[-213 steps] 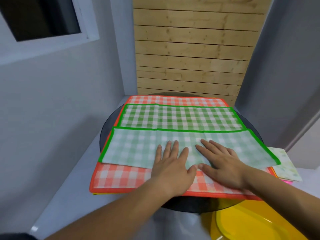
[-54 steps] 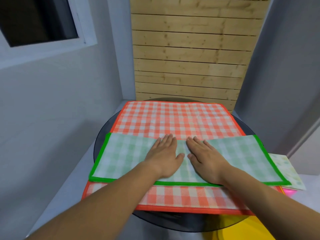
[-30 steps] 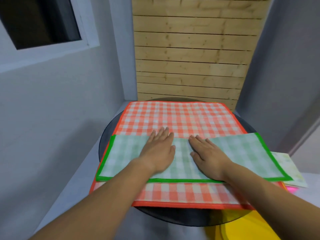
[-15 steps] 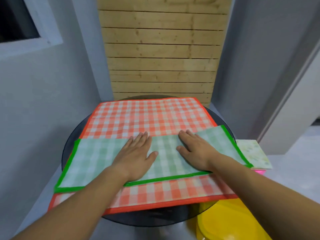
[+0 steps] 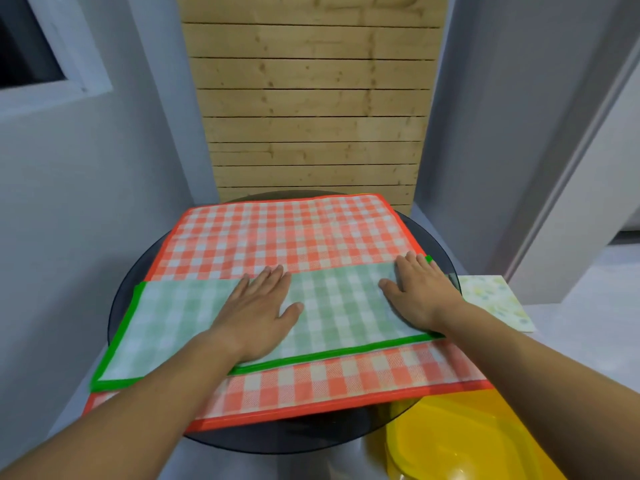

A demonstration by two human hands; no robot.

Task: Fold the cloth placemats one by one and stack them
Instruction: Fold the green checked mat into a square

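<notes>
Landmark: the round dark glass table (image 5: 138,271), against which every place below is given.
Task thing: the green-and-white checked cloth placemat with a bright green border (image 5: 194,317), folded into a long strip, is laid over the near half of the table, on top of the orange-and-white checked cloth placemat (image 5: 287,233) spread flat there.
Long axis: the strip is run left to right across the table.
Left hand (image 5: 258,313): spread flat, palm down, pressed on the strip's middle; nothing is gripped.
Right hand (image 5: 420,292): also flat with fingers extended, set on the strip's right end at the table's right edge.
Key relation: the right end lies under the right hand, so a fold over toward the left is judged likely.
Side items: a pale floral folded cloth (image 5: 495,303) just right of the table; a yellow plastic tub (image 5: 460,441) below its near right rim.
Writing: none is seen.
</notes>
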